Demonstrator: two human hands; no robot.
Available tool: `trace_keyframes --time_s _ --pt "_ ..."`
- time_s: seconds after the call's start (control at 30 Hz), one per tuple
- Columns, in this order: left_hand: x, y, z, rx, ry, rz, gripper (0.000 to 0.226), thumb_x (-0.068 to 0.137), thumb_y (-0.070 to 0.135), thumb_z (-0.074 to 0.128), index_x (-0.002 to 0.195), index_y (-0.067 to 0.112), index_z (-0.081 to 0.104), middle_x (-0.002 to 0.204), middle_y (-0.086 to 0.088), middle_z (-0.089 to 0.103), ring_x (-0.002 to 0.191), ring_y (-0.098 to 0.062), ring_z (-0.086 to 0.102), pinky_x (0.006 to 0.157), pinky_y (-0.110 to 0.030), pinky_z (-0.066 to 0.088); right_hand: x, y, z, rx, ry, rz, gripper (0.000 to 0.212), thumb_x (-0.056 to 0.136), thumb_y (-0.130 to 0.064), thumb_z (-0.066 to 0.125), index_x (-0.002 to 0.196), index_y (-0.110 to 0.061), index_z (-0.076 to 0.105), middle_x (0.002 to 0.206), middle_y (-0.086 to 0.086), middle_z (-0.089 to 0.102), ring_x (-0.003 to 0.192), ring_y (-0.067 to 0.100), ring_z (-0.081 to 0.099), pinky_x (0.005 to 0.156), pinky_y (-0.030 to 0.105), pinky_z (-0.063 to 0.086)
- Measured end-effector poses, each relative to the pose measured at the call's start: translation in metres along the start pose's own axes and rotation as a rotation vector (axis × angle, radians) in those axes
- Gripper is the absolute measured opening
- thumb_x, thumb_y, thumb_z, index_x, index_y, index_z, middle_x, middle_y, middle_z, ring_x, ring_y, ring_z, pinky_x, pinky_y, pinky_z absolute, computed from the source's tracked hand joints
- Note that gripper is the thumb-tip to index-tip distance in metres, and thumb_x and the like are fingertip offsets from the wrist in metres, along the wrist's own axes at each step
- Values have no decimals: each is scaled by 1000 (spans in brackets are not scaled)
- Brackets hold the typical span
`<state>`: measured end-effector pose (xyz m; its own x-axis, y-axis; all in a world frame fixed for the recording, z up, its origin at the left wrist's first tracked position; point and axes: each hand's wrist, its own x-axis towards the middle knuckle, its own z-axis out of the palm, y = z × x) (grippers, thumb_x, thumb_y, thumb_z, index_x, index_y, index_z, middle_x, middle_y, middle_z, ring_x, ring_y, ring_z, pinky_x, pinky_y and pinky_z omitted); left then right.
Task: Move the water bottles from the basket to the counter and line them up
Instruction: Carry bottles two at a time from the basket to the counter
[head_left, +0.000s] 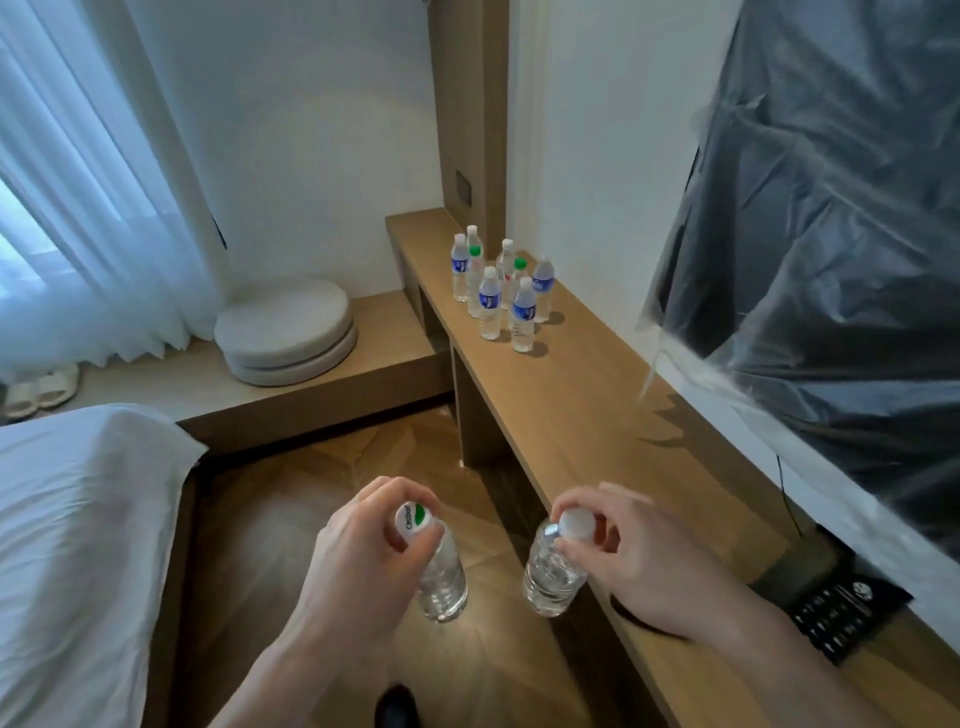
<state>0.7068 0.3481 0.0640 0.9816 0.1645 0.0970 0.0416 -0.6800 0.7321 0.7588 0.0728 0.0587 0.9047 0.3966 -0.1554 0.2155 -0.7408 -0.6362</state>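
Bottles in transit: two of them, one per hand, both carried by the neck over the floor just short of the counter (597, 431). Left hand (358, 551) pinches the green-and-white capped bottle (439, 577) at its cap, fingers curled round the top. Right hand (639, 561) does the same with the white-capped bottle (553, 571), which hangs just beside the counter's near edge. Basket is not in view from my feed.

Already on the counter, well up toward the far end — a cluster of bottles (501, 291), upright, in two loose rows rather than one clean line; several wear blue labels, two have green caps.

Risks as I read them:
- Cap-only pinch lets the body swing; a slip drops a bottle onto the wood floor.
- Reaching in with both hands at once could clip the nearest standing bottles, and they stand close enough to topple each other.
- Plastic sheeting (810, 234) hangs over the counter's wall side — a raised elbow might snag it.
- Setting down tilted would leave a bottle rocking.

I would place one bottle at a time.
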Motion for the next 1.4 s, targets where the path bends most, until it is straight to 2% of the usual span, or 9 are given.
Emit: trace_keyframes --time_s 0.07,0.4,0.6,0.7,0.9,1.0,1.1,1.2,1.4 --pt "34 -10 0 0 -30 9 21 88 20 80 92 37 70 86 16 63 73 1 64 64 -6 46 29 1 -2 9 12 23 17 95 -57 64 111 -55 59 103 -21 62 92 5 65 79 32 62" --pt "219 -76 -8 -41 -238 104 15 92 30 77 97 40 67 101 22 63 87 7 62 66 -6 48 171 -19 1 32 91 263 7 96 -50 69 100 -51 63 101 -15 65 89 7 63 87 31 59" --pt "328 -94 6 -7 -380 208 16 96 33 72 106 42 64 111 26 59 103 0 63 80 -17 59 234 -14 -4 62 171 382 13 95 -49 71 103 -52 62 102 -20 65 89 4 63 87 30 59" --pt "379 -94 27 -9 -446 227 17 96 32 71 106 44 63 112 26 59 106 -1 63 89 -27 61 267 -1 -13 79 211 426 16 94 -49 72 104 -54 61 107 -22 65 96 0 63 92 30 58" --pt "471 -88 86 49 -504 322 16 95 36 71 104 46 62 109 24 61 99 0 64 78 -18 57 337 47 -26 99 260 489 16 93 -55 71 107 -53 63 103 -27 64 93 -3 61 89 29 54" --pt "514 -81 119 79 -534 348 16 94 36 73 103 44 63 107 23 61 97 -1 63 85 -23 58 374 77 -34 108 300 520 14 93 -54 71 103 -52 61 102 -22 64 92 -2 60 85 29 53" --pt "556 -74 152 146 -570 397 14 93 35 72 102 42 62 105 22 61 94 -1 61 87 -28 57 411 107 -43 135 305 541 17 92 -55 71 104 -55 58 105 -21 62 102 0 60 90 36 55" --pt "590 -70 184 180 -606 421 14 92 34 71 100 40 60 104 21 59 92 -3 59 86 -32 56 446 130 -57 132 315 546 14 94 -50 71 102 -52 60 103 -20 61 95 -1 60 87 35 55" --pt "631 -66 229 217 -651 425 17 93 28 71 102 37 61 110 20 57 99 -6 57 90 -28 52 493 164 -73 171 331 580 16 96 -42 73 102 -51 62 106 -24 61 98 0 61 92 34 57"
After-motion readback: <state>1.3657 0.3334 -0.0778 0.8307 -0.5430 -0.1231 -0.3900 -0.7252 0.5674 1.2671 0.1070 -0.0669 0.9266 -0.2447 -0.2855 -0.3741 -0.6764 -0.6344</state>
